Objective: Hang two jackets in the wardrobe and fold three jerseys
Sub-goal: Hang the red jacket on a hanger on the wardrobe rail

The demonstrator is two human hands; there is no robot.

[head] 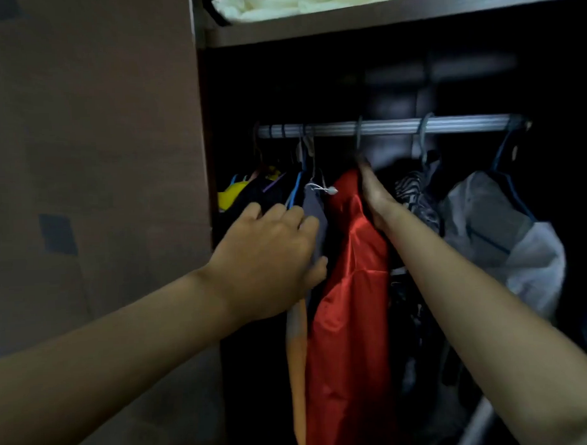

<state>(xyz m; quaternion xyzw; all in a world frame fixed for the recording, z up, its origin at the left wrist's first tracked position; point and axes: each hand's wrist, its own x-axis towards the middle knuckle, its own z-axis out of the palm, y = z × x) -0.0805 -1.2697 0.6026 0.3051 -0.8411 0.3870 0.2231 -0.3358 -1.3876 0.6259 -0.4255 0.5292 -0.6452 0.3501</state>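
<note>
Two hands are up in the wardrobe right now, so this looks like the hang-a-jacket part. The right hand is reaching deep, fingers up at the neck of the red satin jacket, right below the hanger hook that sits over the rail. I honestly can't tell if those fingers are clamped on the hanger or just resting against the collar, it's too dark and blurry in there. The left hand has its fingers bent over the edge of the grey garment just left of the red one, thumb underneath, so it's gripping that cloth and holding the bunch aside.

How I'd do it well, just my take:

- Use that left hand to keep the grey one and the dark clothes past it pushed away, so the red jacket gets its own slot and doesn't get squashed.
- With the right hand, check the hook is fully over the rail before letting go. Satin is slippery, and I'd guess it can slide off a shoulder if the hanger tips.
- Smooth the front down once it hangs free. The striped garment just right of the right wrist is close, so watch for snagging.

Can't see any jerseys or a second jacket from here.
</note>
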